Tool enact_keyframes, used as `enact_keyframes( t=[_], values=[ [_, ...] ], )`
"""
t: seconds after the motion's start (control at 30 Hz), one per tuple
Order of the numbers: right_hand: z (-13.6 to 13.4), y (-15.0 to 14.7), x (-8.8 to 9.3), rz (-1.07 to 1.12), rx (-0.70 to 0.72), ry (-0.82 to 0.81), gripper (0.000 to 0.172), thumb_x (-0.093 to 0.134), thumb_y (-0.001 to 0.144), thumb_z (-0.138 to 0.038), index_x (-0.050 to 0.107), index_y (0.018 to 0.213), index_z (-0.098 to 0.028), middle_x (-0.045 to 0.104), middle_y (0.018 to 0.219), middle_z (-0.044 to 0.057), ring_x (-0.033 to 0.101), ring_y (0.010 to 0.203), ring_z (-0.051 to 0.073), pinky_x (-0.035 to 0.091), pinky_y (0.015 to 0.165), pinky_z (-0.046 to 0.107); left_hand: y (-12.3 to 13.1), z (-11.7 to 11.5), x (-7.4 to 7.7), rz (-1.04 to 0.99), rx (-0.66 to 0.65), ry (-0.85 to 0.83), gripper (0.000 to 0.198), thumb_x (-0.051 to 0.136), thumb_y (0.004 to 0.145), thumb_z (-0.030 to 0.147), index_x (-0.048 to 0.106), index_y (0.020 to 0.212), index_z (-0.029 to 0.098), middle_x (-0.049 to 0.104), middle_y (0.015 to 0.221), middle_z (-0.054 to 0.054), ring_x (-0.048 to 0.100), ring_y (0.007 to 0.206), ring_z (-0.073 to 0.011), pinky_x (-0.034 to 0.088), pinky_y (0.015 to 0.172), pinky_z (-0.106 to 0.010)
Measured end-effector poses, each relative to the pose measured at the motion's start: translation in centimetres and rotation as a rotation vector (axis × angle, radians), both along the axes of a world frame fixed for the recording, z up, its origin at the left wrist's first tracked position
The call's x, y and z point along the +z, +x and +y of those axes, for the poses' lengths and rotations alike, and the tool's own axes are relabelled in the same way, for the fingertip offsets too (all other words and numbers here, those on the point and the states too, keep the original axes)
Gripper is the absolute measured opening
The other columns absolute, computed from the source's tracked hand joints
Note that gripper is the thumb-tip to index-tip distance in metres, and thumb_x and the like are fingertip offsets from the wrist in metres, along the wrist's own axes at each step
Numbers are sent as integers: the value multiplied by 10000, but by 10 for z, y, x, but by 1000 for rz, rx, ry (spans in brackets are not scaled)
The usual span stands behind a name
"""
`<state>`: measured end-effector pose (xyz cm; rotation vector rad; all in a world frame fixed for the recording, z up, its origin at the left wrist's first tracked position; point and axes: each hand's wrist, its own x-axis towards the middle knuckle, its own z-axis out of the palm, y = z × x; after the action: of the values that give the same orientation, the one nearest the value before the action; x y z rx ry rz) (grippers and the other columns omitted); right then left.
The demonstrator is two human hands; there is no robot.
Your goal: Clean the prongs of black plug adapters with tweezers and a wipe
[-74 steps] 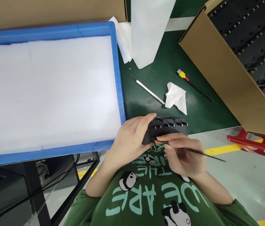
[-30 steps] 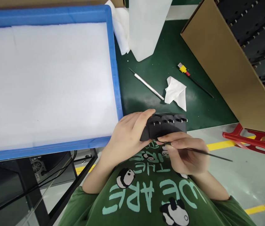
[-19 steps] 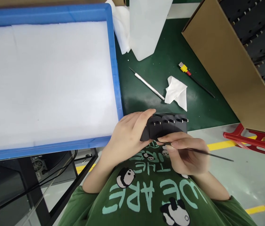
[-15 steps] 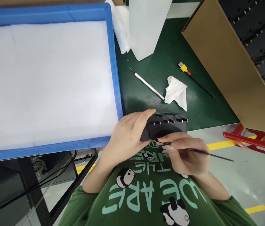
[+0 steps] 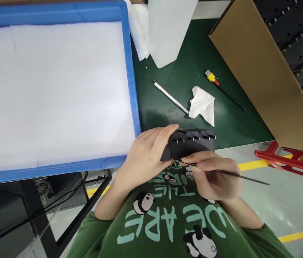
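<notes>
Head view: the left hand [image 5: 148, 154] is wrapped tight around one end of a row of black plastic plug blocks with little metal prongs [image 5: 191, 147], at the near edge of the green counter [image 5: 164, 118]. The right hand [image 5: 216, 175] pinches a thin black stick [image 5: 248, 177] between thumb and fingers, with its tip by the bottom edge of the row.

Not much has changed in the last two seconds or so. Things on the counter sit higher in the view, so the head has likely tipped. The right hand and the far end of the stick have slid a tiny bit away from the left hand. The left hand keeps the same grip, so it looks like the same small, careful job is going on at that edge.

Some bits are hard to see. Most of the left fingers are behind the row, and the right hand covers part of its bottom. I can't tell if the stick's tip touches the row, or if the blocks are joined. At the edges of the view, the tall white thing [image 5: 170, 32], the brown cardboard box [image 5: 256, 79] and the white-lined blue tray [image 5: 136, 118] are all cut off.
</notes>
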<state>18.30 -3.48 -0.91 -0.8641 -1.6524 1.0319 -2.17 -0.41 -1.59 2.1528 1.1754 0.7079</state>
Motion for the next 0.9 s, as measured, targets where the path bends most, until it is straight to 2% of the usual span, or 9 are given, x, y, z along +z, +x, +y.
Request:
enact_keyframes(
  t=[0.5,0.73,0.8,0.9],
  values=[
    [0,0,2,9,-25,-7,504,575,754,101,609,1157,-198,747,983,84,768,841,223,690,655,317,0,1,1,-13,-2,-4,655,662,842,164,354,1419,214,706,1221,-117,705,1101,-290,579,907,-432],
    [1,-2,1,12,-14,-4,476,569,771,87,601,1150,-200,748,984,88,767,833,218,688,646,316,1,0,-1,-1,-3,-17,726,738,795,143,368,1418,180,698,1229,-128,691,1106,-291,575,928,-430],
    [2,-4,4,21,-27,-9,439,575,794,63,607,1135,-212,756,965,79,768,803,214,686,629,311,0,-1,3,-11,-11,-43,753,759,804,176,354,1439,190,671,1281,-134,665,1165,-294,564,974,-442],
    [3,-4,10,69,-89,-35,390,584,828,30,617,1122,-224,765,942,62,762,752,191,675,584,278,-9,-3,12,-64,7,-99,847,799,819,308,301,1500,231,557,1446,-150,534,1360,-316,494,1108,-485]
  ],
)
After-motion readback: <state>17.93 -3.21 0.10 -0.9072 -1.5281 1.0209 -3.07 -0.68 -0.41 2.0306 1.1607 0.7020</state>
